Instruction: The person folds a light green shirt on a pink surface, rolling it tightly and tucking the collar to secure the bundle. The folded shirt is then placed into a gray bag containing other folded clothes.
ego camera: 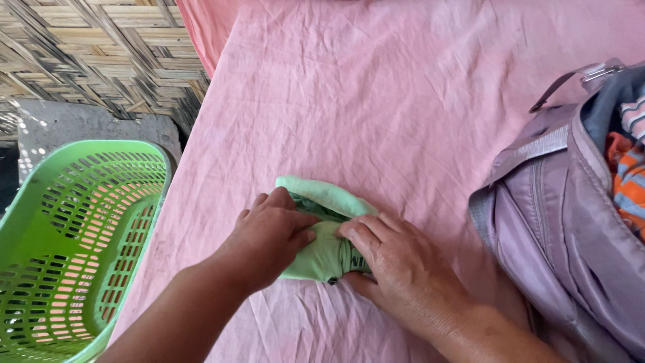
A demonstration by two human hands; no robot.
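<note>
Pressing down on a small, light green cloth garment (322, 252), already folded into a compact bundle, the left hand (269, 235) and right hand (396, 269) each hold a flat grip on it, fingers closed over its folds. It lies under both grips on the pink-sheeted surface (403, 121); the green slotted plastic basket (80, 235) left of them looks empty, while the open mauve fabric bag (564, 222) to their right already holds clothes.

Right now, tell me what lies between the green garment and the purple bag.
In the head view, only bare pink sheet lies between the green garment and the purple bag.

Around the pink-covered tabletop (403, 87)

A green slotted plastic basket (40, 202) stands at the left edge; an open mauve bag (564, 222) with striped clothes (628, 175) inside lies right; woven bamboo wall (101, 47) behind.
</note>
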